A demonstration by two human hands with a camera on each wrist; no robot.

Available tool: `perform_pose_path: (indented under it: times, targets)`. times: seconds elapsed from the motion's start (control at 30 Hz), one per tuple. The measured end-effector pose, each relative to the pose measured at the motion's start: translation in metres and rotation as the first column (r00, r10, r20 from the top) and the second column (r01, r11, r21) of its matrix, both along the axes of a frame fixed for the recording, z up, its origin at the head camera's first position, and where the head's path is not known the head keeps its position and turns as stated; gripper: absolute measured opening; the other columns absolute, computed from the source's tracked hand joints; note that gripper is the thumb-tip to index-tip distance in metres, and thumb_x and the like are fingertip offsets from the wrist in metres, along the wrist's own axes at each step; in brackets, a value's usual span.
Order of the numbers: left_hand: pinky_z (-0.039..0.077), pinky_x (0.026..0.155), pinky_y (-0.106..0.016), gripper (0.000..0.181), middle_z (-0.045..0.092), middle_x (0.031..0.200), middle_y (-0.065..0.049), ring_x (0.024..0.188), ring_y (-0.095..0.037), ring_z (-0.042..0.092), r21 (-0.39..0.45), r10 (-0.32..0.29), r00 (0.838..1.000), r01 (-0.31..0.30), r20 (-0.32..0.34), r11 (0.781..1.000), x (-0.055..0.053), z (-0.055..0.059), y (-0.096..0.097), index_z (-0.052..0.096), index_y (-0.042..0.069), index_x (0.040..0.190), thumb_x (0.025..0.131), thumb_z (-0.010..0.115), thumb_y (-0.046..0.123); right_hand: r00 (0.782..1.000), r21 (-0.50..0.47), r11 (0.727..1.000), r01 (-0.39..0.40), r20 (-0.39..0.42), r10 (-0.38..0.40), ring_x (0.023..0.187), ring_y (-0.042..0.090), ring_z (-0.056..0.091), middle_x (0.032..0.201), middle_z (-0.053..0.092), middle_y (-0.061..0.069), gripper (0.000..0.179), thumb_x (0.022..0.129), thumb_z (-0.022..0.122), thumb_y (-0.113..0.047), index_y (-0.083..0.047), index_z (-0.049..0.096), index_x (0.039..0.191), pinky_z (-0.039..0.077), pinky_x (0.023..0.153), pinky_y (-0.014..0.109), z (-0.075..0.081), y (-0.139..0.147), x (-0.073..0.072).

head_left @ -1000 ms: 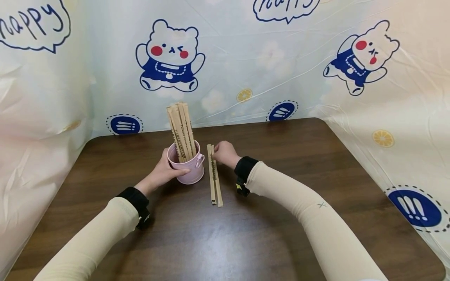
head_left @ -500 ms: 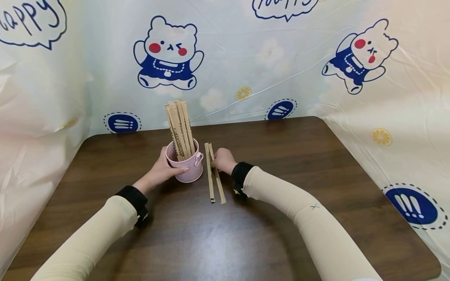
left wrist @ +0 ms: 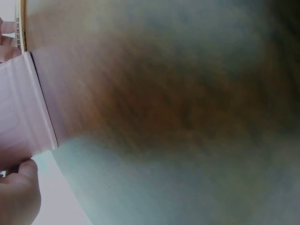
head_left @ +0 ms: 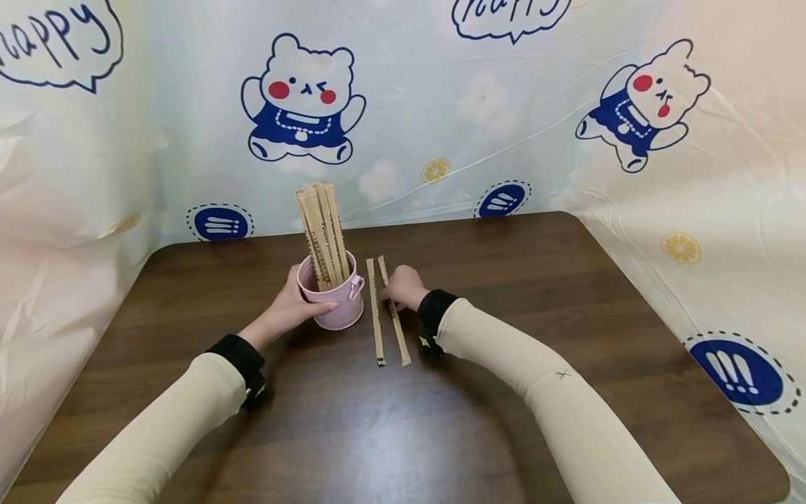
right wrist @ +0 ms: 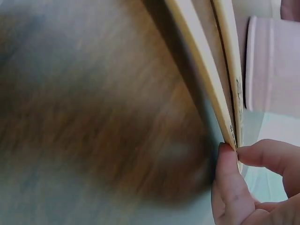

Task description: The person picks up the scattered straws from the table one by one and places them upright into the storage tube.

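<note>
My left hand (head_left: 286, 306) grips a small pink bucket (head_left: 343, 310) by its side, the thumb across its front. In the bucket leans a bunch of paper-wrapped chopsticks (head_left: 324, 234), rising well above the rim. To the right of it are two more wrapped packets, apart along their length: a left one (head_left: 376, 325) on the table and a right one (head_left: 400, 338). My right hand (head_left: 406, 287) pinches the right packet near its middle. In the right wrist view, thumb and fingers (right wrist: 232, 187) close on this packet (right wrist: 201, 56), the other packet (right wrist: 227, 33) just behind.
The brown wooden table (head_left: 403, 434) has rounded corners. A printed cloth (head_left: 403, 105) with cartoon bears hangs behind it and along both sides. The bucket's small handle joint (head_left: 357, 285) faces the right hand.
The two packets lay nearly together and now stand apart; the right one has shifted rightward with my right hand. My left hand keeps its grip on the bucket.
</note>
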State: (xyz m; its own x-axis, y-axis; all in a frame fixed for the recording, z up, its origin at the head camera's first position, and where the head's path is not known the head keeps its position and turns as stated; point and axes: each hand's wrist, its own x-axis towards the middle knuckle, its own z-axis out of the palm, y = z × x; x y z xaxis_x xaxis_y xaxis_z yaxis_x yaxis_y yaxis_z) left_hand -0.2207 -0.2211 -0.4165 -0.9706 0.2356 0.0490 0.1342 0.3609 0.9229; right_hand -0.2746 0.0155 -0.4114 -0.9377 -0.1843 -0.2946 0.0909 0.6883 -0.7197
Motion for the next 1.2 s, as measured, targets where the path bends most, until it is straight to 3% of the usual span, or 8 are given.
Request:
perform_pose_path:
  times: [0.23,0.4,0.5,0.63,0.73,0.87,1.0,1.2]
  targets:
    - [0.023,0.118,-0.054,0.101,0.024,0.153,-0.025,0.14,-0.036,0.029,0.003,0.002,1.0,-0.002,0.012,1.0,0.002,0.004,0.001,0.008,0.002,0.151,0.079,0.079,0.007,0.997,-0.137,0.988,0.069,0.03,-0.065,0.085,0.027,0.069,0.084,0.056,0.004,0.004,0.09,0.064,-0.003,-0.001,0.062,0.086,0.061,0.074,0.036,0.017,0.02,-0.002]
    - [0.023,0.118,-0.054,0.101,0.023,0.153,-0.024,0.141,-0.036,0.03,0.009,-0.001,1.0,0.0,0.014,1.0,0.003,0.005,0.002,0.007,0.002,0.151,0.079,0.079,0.006,0.997,-0.208,0.976,0.071,-0.008,-0.074,0.068,0.017,0.055,0.072,0.043,-0.001,0.019,0.093,0.058,-0.001,-0.005,0.053,0.075,0.06,0.081,0.042,0.036,0.034,-0.004]
    - [0.023,0.118,-0.053,0.101,0.024,0.153,-0.025,0.141,-0.036,0.03,0.005,0.004,1.0,-0.004,0.018,1.0,0.003,0.004,0.002,0.008,0.001,0.151,0.079,0.079,0.006,0.997,-0.226,0.973,0.053,-0.043,-0.065,0.068,0.018,0.054,0.074,0.045,0.0,0.012,0.094,0.056,0.0,0.001,0.058,0.082,0.059,0.082,0.044,0.044,0.04,-0.008]
    - [0.022,0.119,-0.053,0.101,0.024,0.154,-0.024,0.142,-0.036,0.029,0.008,0.001,1.0,-0.002,0.011,1.0,0.002,0.003,0.001,0.008,0.001,0.152,0.079,0.079,0.006,0.993,-0.228,0.974,0.016,-0.107,-0.041,0.088,0.029,0.067,0.103,0.064,0.016,0.022,0.095,0.056,-0.003,0.007,0.064,0.113,0.058,0.086,0.046,0.057,0.041,-0.017]
    - [0.022,0.119,-0.054,0.102,0.023,0.155,-0.023,0.142,-0.035,0.028,0.004,-0.002,1.0,0.002,0.007,1.0,0.001,0.003,0.0,0.007,0.003,0.152,0.08,0.078,0.007,0.985,-0.238,0.971,-0.016,-0.171,-0.026,0.092,0.028,0.067,0.113,0.066,0.022,0.026,0.096,0.056,-0.004,0.007,0.063,0.118,0.058,0.085,0.044,0.074,0.037,-0.025]
    - [0.022,0.118,-0.054,0.1,0.023,0.154,-0.023,0.142,-0.035,0.029,-0.005,-0.005,1.0,0.005,0.006,1.0,-0.001,0.002,-0.001,0.007,0.003,0.152,0.081,0.078,0.008,0.968,-0.336,0.94,-0.051,-0.249,-0.036,0.086,0.018,0.061,0.104,0.064,0.015,0.025,0.096,0.056,-0.004,0.006,0.06,0.118,0.058,0.083,0.038,0.103,0.029,-0.031]
    - [0.023,0.118,-0.054,0.099,0.024,0.154,-0.024,0.141,-0.036,0.03,-0.005,-0.005,1.0,0.005,0.007,1.0,-0.001,0.002,-0.001,0.008,0.003,0.151,0.081,0.078,0.008,0.945,-0.418,0.904,-0.09,-0.321,-0.054,0.091,0.017,0.061,0.1,0.061,0.01,0.025,0.096,0.058,-0.006,0.005,0.059,0.119,0.058,0.087,0.037,0.128,0.021,-0.031]
    - [0.023,0.118,-0.055,0.099,0.024,0.153,-0.024,0.141,-0.036,0.03,-0.008,-0.009,1.0,0.009,0.02,1.0,0.001,0.003,-0.001,0.008,0.003,0.151,0.081,0.078,0.009,0.92,-0.472,0.874,-0.113,-0.382,-0.087,0.089,0.014,0.058,0.102,0.061,0.009,0.027,0.095,0.062,-0.01,0.002,0.059,0.12,0.058,0.084,0.034,0.148,0.004,-0.024]
